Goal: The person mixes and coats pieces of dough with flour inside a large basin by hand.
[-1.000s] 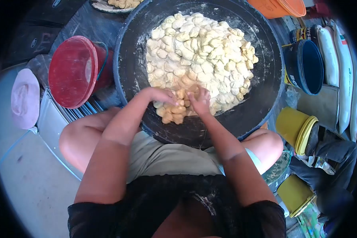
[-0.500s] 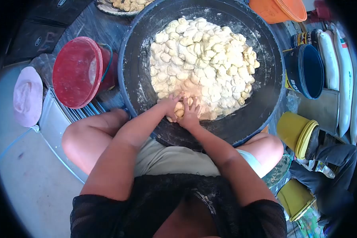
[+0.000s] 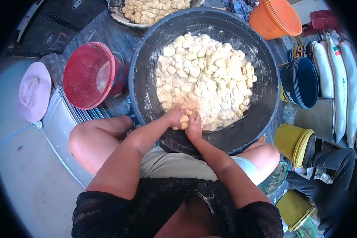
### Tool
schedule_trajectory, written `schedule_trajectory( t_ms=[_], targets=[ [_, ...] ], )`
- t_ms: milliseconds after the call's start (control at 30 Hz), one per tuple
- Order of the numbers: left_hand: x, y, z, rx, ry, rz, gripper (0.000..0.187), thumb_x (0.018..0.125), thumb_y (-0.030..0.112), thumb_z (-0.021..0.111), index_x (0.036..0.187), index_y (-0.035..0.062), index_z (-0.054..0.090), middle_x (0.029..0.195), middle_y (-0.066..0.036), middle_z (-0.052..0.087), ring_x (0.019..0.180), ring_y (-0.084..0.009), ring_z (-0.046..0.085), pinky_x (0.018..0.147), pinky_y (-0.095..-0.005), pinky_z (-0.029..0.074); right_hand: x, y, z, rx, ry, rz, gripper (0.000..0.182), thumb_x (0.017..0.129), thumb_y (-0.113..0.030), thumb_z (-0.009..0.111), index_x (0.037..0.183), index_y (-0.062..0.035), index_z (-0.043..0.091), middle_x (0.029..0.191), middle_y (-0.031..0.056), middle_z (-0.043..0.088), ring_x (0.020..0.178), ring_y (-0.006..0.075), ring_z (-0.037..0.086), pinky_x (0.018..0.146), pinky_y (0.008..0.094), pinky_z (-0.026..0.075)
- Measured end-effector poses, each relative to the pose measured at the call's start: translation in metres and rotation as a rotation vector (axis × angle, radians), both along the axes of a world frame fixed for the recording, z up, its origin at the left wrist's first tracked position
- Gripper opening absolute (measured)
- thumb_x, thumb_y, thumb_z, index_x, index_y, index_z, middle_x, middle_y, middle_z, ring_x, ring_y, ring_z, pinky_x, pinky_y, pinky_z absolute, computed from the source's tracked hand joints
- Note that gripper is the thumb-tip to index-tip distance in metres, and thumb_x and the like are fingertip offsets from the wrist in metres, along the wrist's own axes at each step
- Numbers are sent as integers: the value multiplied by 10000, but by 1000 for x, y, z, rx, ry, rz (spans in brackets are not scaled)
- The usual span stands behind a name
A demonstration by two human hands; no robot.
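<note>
Yellow lumps [image 3: 204, 81] heap in the tub [image 3: 265, 91]; my left hand [image 3: 175, 116] and right hand [image 3: 194, 126], close together, cup some at the near edge. I judge them soft, light singly, slightly slick, best cupped from 2 sides.

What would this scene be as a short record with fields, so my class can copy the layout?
Left hand: on lumps at the pile's near edge
Right hand: beside the left, fingers bent at the same lumps
Tub: round, black, holding a pale pile
Picture left: red bucket, pink hat
Picture right: blue bucket, white sacks, two yellow buckets
Picture top: orange bucket
</note>
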State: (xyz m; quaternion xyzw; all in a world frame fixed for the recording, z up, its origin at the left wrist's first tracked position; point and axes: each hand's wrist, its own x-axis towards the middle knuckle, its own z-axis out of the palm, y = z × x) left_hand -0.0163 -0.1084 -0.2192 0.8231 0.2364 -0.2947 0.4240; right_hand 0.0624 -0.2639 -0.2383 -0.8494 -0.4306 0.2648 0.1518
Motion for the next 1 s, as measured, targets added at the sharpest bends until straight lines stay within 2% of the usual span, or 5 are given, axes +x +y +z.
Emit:
schedule_trajectory(
  t_ms=[267,467,667,833,1000],
  targets=[
    [2,4,-27,-202,-157,297,704,582,221,781,1235,103,545,1233,-222,535,1085,-327,571,915,-390,473,4,14,16,170,226,-367,499,667,5,641,1153,-19,532,1217,201,466,1108,393,498,949,410,434],
    [49,126,155,-281,-283,519,551,729,183,710,1237,37,556,1172,-111,623,1103,-215,568,974,-331,430,73,145,132,370,345,-365,557,674,29,597,1219,50,486,1133,198,556,1048,288,566,868,360,489],
    [80,345,290,-144,-671,821,314,873,241,569,1089,15,595,897,-89,646,772,-239,633,645,-404,523,166,382,278,723,1744,31,277,861,-231,522,1036,-37,613,971,108,665,852,307,645,720,528,537],
    [87,396,266,1049,-1162,935,377,791,212,639,1074,-34,598,877,-149,672,702,-276,635,667,-381,517,151,357,297,626,722,-164,355,878,-254,563,1163,-43,540,1065,130,614,874,249,627,700,432,558],
    [62,247,185,266,-744,814,393,783,301,711,1019,-5,638,1010,-151,646,979,-246,602,893,-344,449,120,219,145,-227,227,123,453,828,-366,597,1157,-54,603,1155,196,624,1091,308,594,935,407,465]
  ],
)
